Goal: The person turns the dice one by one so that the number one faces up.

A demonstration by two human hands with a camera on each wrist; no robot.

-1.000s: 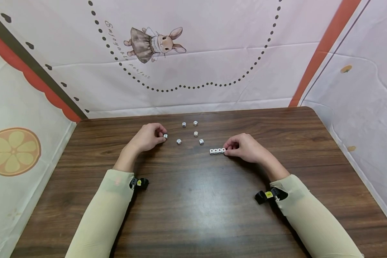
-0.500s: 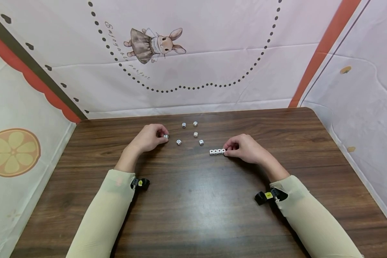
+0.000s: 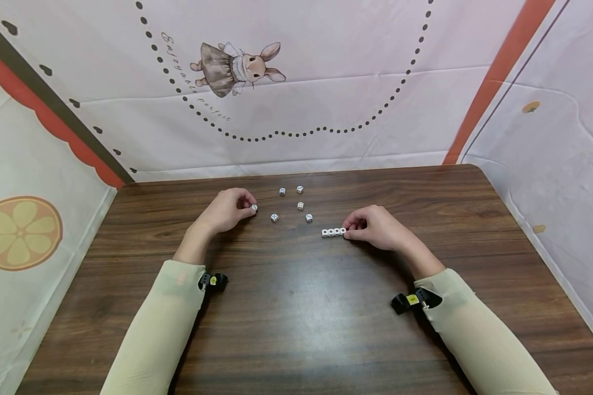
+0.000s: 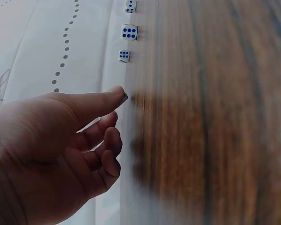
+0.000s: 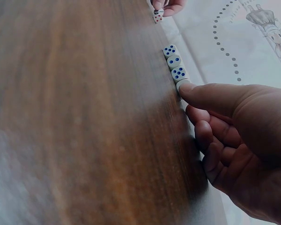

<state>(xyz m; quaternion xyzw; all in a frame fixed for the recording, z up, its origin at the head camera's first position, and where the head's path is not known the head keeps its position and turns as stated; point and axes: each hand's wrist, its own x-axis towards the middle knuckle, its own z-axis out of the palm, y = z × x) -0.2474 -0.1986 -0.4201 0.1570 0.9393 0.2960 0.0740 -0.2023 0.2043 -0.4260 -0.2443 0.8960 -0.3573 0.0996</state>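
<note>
At the left of the loose dice, my left hand (image 3: 227, 210) pinches a white die (image 3: 254, 208) between thumb and fingertips. Only a corner of that die shows past the thumb in the left wrist view. My right hand (image 3: 375, 226) holds the right end die (image 3: 343, 231) of a short straight row of dice (image 3: 330, 232) on the table. In the right wrist view the thumb covers much of this end die (image 5: 181, 84), and the other dice in the row touch one another, blue pips facing the camera. The row's top faces each bear one large dark pip.
Several loose white dice lie between the hands: one die (image 3: 274, 218) near the left hand, another die (image 3: 309, 218) near the row, others farther back, such as the die (image 3: 300, 189). The brown wooden table (image 3: 286, 329) ends at a printed cloth (image 3: 326, 99) behind.
My left hand shifted slightly right, then back; the die in its fingers shows a different side, so it appears turned. The right hand, the row and the loose dice stay put.
</note>
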